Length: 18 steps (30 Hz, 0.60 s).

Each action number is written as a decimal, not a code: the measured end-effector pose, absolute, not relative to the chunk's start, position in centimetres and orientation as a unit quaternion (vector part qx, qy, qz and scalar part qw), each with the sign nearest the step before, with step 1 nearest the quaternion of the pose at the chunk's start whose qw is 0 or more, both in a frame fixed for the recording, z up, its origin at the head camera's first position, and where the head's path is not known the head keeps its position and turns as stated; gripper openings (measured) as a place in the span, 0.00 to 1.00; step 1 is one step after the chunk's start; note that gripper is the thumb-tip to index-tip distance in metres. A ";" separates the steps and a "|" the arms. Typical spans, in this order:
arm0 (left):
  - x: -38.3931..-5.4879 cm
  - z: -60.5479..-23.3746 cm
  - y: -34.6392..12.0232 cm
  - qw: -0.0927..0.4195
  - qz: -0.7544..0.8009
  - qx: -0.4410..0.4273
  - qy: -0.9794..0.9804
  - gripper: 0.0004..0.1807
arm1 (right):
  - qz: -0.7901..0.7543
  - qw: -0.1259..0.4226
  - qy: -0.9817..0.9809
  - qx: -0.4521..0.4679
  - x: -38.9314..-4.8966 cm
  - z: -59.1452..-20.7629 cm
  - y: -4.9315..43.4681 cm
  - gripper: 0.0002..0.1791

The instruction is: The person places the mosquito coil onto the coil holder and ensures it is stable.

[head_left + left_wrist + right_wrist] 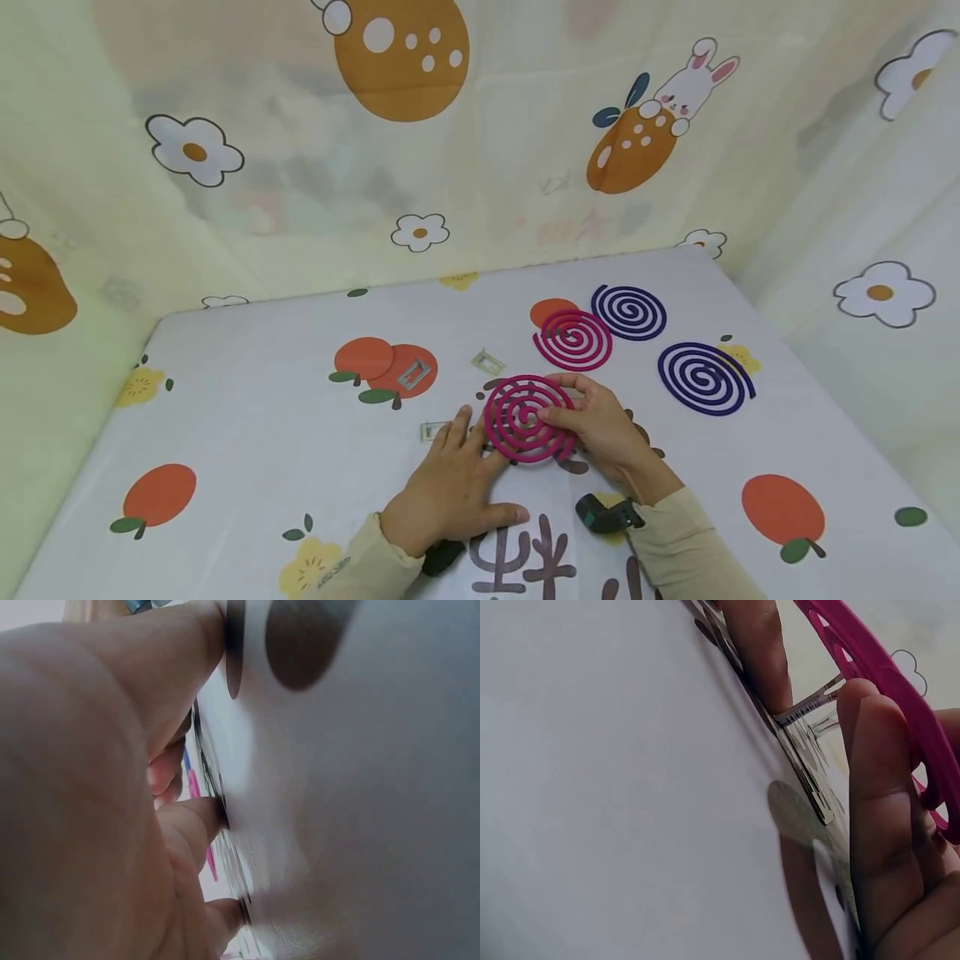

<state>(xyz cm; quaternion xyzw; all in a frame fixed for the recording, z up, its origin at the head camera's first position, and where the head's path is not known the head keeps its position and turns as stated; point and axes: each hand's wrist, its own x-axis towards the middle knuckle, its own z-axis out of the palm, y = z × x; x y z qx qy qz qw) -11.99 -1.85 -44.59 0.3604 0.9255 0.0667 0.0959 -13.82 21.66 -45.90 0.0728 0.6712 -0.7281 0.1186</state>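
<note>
In the head view my right hand (600, 421) pinches a pink mosquito coil (517, 379) between thumb and fingers, tilted above the table. My left hand (453, 492) lies palm down with fingers spread, partly behind the coil's lower left edge. The right wrist view shows a thin metal coil stand (821, 806) on the tabletop, its narrow prong raised. A finger (759, 656) of my left hand presses at the base of that prong, while the pink coil hangs beside it. From above, the coil covers this stand. Fingertips of my left hand press down in the left wrist view.
Another small stand (432, 431) lies by my left fingers, with two more stands (414, 374) farther back. Another pink coil (573, 340) and two dark blue coils (628, 312) lie at the back right. A patterned curtain (300, 192) rises behind the printed tablecloth (240, 417).
</note>
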 end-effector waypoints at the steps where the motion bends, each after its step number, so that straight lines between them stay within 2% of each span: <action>1: -12.0 -44.6 -1.8 0.097 0.067 0.360 0.925 0.50 | -0.730 0.120 0.669 0.072 -13.8 -45.9 21.6 0.32; 18: -12.2 -44.8 -1.6 0.111 0.057 0.352 0.927 0.52 | -0.715 0.132 0.684 0.063 -13.9 -46.0 21.9 0.32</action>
